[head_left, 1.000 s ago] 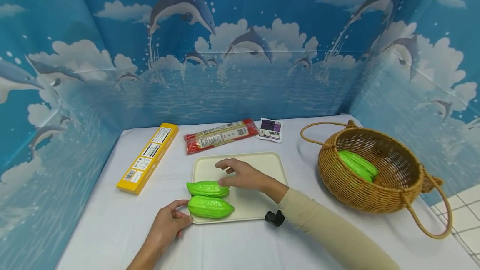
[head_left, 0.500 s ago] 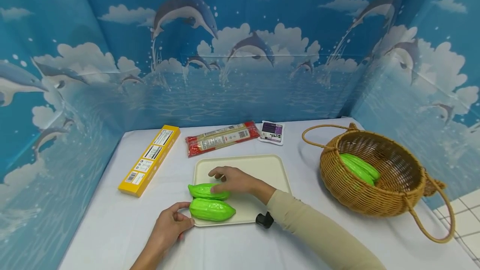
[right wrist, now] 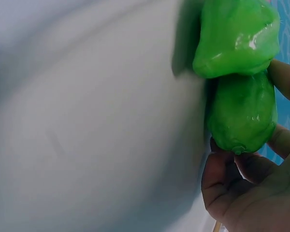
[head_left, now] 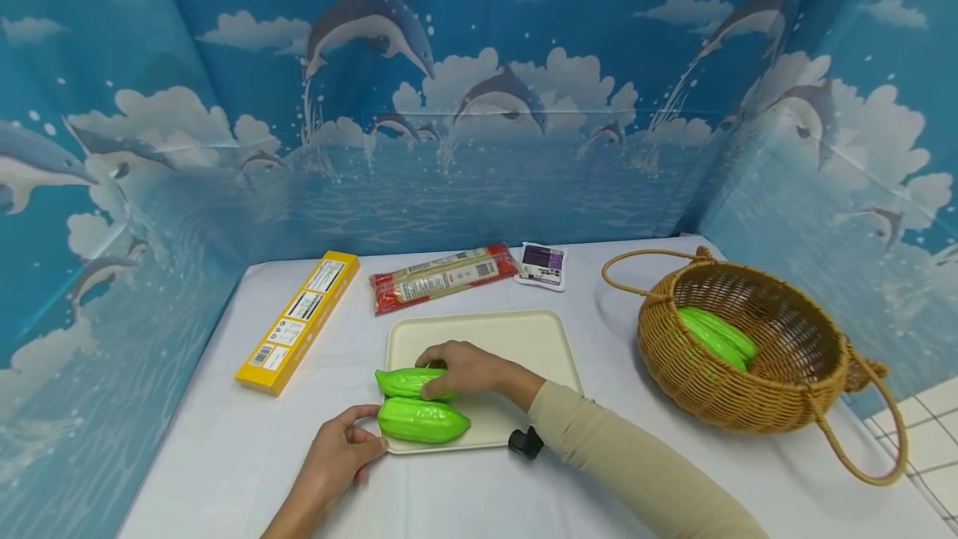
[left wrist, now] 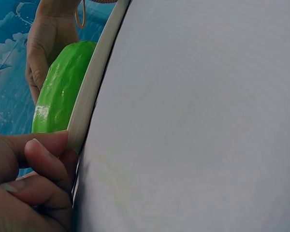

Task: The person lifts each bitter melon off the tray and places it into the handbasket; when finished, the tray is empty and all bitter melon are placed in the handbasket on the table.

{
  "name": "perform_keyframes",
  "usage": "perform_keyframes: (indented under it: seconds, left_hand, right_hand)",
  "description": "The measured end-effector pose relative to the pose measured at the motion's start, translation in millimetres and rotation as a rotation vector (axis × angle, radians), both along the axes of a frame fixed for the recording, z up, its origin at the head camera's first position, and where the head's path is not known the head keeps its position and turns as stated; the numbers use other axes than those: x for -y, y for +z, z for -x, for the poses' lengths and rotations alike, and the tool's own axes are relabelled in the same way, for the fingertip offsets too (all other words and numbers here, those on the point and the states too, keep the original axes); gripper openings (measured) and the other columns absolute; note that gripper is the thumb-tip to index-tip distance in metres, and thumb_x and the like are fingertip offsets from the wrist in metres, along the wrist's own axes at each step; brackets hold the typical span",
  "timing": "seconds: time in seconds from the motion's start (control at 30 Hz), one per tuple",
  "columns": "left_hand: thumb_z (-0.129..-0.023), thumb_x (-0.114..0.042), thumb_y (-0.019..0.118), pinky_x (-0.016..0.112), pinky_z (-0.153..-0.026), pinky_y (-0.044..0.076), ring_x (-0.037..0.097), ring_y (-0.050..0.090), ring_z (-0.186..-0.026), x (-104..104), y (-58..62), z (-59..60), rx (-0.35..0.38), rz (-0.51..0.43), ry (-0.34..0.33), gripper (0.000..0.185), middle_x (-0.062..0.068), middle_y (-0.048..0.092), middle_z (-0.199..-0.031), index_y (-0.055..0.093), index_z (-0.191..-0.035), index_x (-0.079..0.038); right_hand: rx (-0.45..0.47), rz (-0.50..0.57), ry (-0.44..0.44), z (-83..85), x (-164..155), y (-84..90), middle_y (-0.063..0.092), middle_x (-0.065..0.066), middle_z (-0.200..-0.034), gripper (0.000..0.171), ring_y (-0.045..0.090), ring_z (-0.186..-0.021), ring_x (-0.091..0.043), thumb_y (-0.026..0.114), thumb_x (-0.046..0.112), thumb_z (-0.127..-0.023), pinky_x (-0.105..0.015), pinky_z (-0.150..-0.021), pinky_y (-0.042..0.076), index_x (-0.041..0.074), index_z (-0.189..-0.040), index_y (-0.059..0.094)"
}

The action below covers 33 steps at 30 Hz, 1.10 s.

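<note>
Two glossy green gourds lie side by side at the left end of a cream tray [head_left: 516,339]. My right hand [head_left: 453,371] reaches in from the right, its fingers curled round the far gourd [head_left: 400,382]. The right wrist view shows those fingers [right wrist: 281,77] wrapped about that gourd [right wrist: 241,116], with the other gourd [right wrist: 237,34] beside it. The near gourd [head_left: 422,420] lies untouched. At the tray's near-left corner my left hand [head_left: 348,443] pinches the rim [left wrist: 94,82], thumb [left wrist: 38,145] on top.
A wicker basket [head_left: 748,414] with looped handles stands at the right and holds another green gourd [head_left: 714,335]. Behind the tray lie a yellow box [head_left: 298,321], a red packet [head_left: 443,275] and a small purple-and-white packet [head_left: 542,264]. Blue dolphin screens wall three sides.
My right hand has dropped from just above the tray onto the far gourd and its fingers have curled round it. The left hand has stayed on the tray's corner.
</note>
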State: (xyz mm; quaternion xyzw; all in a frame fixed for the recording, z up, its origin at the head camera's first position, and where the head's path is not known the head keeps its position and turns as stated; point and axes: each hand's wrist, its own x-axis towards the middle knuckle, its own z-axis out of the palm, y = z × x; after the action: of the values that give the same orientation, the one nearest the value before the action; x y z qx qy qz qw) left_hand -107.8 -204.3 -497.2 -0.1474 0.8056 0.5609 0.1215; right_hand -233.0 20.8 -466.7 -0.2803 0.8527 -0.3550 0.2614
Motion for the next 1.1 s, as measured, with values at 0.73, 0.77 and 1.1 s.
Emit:
perform_keyframes:
  seconds: [0.73, 0.77, 1.1]
  left_hand:
    - [-0.081, -0.003, 0.080, 0.025, -0.045, 0.039, 0.014, 0.050, -0.050, -0.6, 0.3, -0.6, -0.015, -0.011, 0.013, 0.056, 0.008, 0.061, -0.082, 0.062, -0.133, -0.003]
    - [-0.081, -0.003, 0.080, 0.025, -0.045, 0.039, 0.014, 0.050, -0.050, -0.6, 0.1, -0.5, -0.015, -0.010, 0.011, 0.056, 0.008, 0.061, -0.082, 0.062, -0.133, -0.003]
    - [-0.080, -0.001, 0.079, 0.025, -0.045, 0.040, 0.015, 0.050, -0.051, -1.2, -0.9, -0.4, -0.020, -0.033, 0.018, 0.056, 0.009, 0.061, -0.083, 0.061, -0.133, -0.003]
  right_hand:
    - [-0.058, 0.086, -0.060, 2.9, -12.5, 9.0, 0.066, 0.007, -0.110, 0.048, 0.059, -0.099, -0.012, 0.078, 0.033, -0.085, -0.030, -0.088, 0.051, 0.014, -0.128, 0.067]
    - [-0.060, 0.089, -0.061, 2.2, -13.6, 9.9, 0.066, 0.007, -0.110, 0.048, 0.059, -0.099, -0.012, 0.078, 0.033, -0.085, -0.030, -0.087, 0.051, 0.013, -0.128, 0.067]
    - [-0.076, 0.116, -0.076, -7.9, -27.1, 21.1, 0.066, 0.006, -0.110, 0.047, 0.060, -0.097, -0.013, 0.077, 0.033, -0.085, -0.032, -0.085, 0.052, 0.013, -0.127, 0.067]
